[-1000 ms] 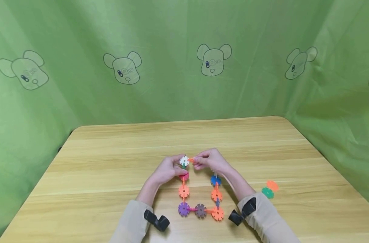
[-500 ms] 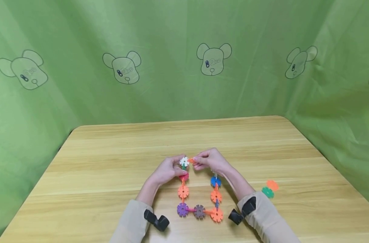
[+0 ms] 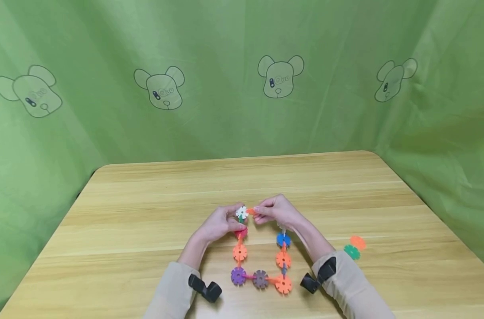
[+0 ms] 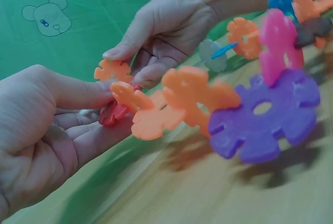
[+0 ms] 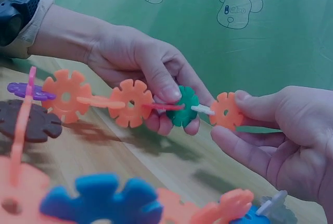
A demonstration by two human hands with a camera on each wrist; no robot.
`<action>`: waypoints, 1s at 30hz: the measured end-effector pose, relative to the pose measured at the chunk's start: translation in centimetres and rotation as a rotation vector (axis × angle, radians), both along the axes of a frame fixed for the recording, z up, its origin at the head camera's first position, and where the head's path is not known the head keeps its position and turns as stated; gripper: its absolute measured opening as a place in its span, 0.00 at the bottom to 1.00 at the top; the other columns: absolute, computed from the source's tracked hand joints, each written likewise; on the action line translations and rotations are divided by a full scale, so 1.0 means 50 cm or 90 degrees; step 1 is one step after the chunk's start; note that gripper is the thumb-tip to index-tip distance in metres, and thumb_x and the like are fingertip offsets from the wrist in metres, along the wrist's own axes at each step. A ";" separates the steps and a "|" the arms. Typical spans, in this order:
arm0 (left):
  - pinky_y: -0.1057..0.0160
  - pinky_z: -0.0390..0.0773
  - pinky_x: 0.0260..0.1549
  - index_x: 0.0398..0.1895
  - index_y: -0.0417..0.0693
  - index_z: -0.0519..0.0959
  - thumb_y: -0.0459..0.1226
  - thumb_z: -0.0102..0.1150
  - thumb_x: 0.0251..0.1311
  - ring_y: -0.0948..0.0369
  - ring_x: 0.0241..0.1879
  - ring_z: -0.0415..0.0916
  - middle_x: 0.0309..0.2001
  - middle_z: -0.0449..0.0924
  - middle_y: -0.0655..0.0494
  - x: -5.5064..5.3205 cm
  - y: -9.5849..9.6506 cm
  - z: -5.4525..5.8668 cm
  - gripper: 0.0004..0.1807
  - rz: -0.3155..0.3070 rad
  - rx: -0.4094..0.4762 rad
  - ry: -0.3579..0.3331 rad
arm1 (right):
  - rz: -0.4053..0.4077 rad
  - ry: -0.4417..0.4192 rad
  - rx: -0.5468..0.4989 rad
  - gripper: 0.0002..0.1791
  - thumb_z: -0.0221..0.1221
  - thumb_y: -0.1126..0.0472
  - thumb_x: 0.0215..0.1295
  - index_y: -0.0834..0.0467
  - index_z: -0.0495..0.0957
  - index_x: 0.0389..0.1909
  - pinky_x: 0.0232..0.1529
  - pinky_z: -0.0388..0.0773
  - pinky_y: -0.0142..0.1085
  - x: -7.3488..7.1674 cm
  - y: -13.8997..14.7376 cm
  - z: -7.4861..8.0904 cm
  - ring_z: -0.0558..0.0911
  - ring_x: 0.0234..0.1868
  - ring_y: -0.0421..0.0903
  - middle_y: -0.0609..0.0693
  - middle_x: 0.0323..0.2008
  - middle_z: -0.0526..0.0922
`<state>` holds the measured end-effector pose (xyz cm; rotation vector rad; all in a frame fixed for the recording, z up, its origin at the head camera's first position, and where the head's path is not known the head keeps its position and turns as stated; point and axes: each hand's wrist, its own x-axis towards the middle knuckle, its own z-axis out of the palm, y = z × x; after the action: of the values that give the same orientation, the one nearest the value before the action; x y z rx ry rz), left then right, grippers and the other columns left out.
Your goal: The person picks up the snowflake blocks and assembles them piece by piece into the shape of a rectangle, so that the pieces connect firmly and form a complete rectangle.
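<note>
A chain of notched plastic interlocking discs, bent into a U, lies between the hands. My left hand [image 3: 222, 225] grips its far left end, thumb at the pinkish-red disc [image 3: 241, 232] and green disc [image 5: 183, 107]. Just beyond is a white disc [image 3: 242, 212]. An orange disc [image 5: 226, 111] meets that white disc edge-on, pinched between thumb and fingers of my right hand [image 3: 279, 212]. A purple disc [image 4: 265, 117] and a brown disc [image 3: 260, 279] form the near side. On the right arm of the U sits a blue disc [image 3: 283, 239]; its far end is partly hidden by my right wrist.
A loose green disc [image 3: 351, 252] and a loose orange disc [image 3: 358, 242] lie touching on the wooden table [image 3: 146, 190], right of my right forearm. A green curtain [image 3: 218, 124] with bear-head drawings hangs behind the table.
The near side of the chain has shifted slightly left and toward me. Both hands keep nearly the same place and hold, with the orange disc still at the white one.
</note>
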<state>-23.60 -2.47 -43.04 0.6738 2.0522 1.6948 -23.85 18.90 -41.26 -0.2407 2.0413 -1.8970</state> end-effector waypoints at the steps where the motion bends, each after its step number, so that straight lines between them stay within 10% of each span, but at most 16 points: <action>1: 0.69 0.76 0.32 0.66 0.29 0.55 0.27 0.60 0.53 0.63 0.31 0.77 0.41 0.79 0.38 -0.001 0.000 0.000 0.38 -0.004 0.009 -0.007 | -0.001 -0.001 -0.002 0.10 0.55 0.71 0.62 0.78 0.76 0.38 0.36 0.80 0.40 -0.001 0.000 0.000 0.83 0.27 0.46 0.58 0.27 0.82; 17: 0.69 0.74 0.26 0.65 0.32 0.59 0.31 0.63 0.52 0.64 0.27 0.75 0.37 0.80 0.46 -0.002 0.008 -0.005 0.37 0.041 -0.029 -0.013 | 0.030 0.013 0.063 0.13 0.54 0.68 0.65 0.77 0.74 0.42 0.40 0.79 0.41 0.000 0.001 -0.007 0.83 0.34 0.51 0.66 0.35 0.81; 30: 0.60 0.78 0.28 0.61 0.29 0.64 0.30 0.63 0.51 0.62 0.24 0.75 0.31 0.79 0.47 0.007 0.005 0.010 0.33 0.089 -0.025 0.007 | -0.053 0.162 0.262 0.22 0.58 0.56 0.64 0.69 0.74 0.50 0.43 0.77 0.40 0.041 0.093 0.023 0.81 0.40 0.51 0.59 0.40 0.81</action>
<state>-23.23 -2.22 -42.56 0.5390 2.1800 1.7241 -21.79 23.57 -40.09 -0.3073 2.5904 -1.5034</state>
